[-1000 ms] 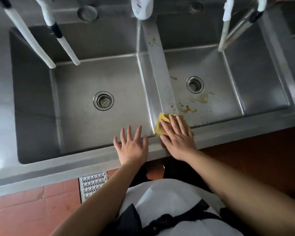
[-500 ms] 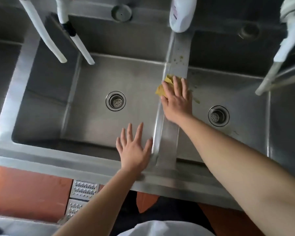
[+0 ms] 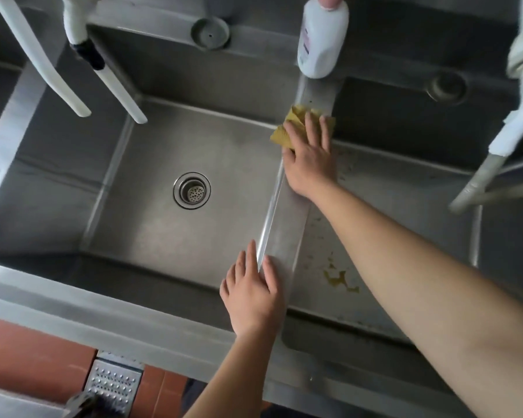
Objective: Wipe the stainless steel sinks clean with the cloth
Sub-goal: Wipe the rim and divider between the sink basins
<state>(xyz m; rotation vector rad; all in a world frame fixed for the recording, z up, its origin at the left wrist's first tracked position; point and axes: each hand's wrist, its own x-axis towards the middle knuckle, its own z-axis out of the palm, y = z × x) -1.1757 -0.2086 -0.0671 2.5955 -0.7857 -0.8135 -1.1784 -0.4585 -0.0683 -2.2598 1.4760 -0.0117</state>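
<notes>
Stainless steel is filling nearly everything below us: we are leaning over two sink basins, the left sink (image 3: 151, 182) and the right sink (image 3: 384, 212), parted by a flat steel divider (image 3: 287, 233) that is running away from our left hand toward our right. Behind our wrists, red floor tiles (image 3: 34, 354) are showing under the front rim, with one perforated metal floor grate (image 3: 115, 384) set among them.

We are counting two basins, one drain strainer (image 3: 191, 190) in view out to the left of both hands, four pale spout tubes hanging in, two on the left (image 3: 115, 82) and two on the right (image 3: 477, 182), and one white bottle (image 3: 320, 37) standing on the back ledge just beyond our right fingertips. The bottle is closing off the far end of the divider ahead of the cloth.

Our right hand (image 3: 310, 161) is lying flat with fingers straight and slightly spread, pressing the yellow cloth (image 3: 293, 122) onto the far end of the divider; the cloth is poking out past the fingertips and to their left. Our left hand (image 3: 254, 294) is resting open on the near end of the divider, fingers straight and close together, holding nothing. Yellowish stains (image 3: 340, 280) are sitting on the right basin floor, just right of our left hand and under our right forearm.
</notes>
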